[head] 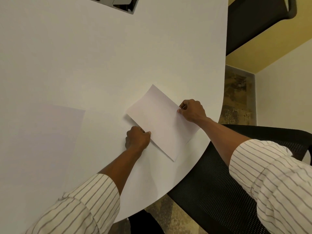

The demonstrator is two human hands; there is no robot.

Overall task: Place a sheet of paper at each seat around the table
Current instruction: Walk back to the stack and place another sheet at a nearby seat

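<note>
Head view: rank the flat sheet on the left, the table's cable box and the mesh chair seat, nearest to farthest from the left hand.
From the left hand:
1. Flat sheet, to its left on the table.
2. Mesh chair seat, lower right, off the table edge.
3. Cable box, at the far top.

A dark recess [118, 4] in the table, at twelve o'clock, is cut off by the top edge. At one o'clock, a black chair [256, 19] is cropped. The left hand's fingertips [148, 132] hide under the held sheet [162, 120].
</note>
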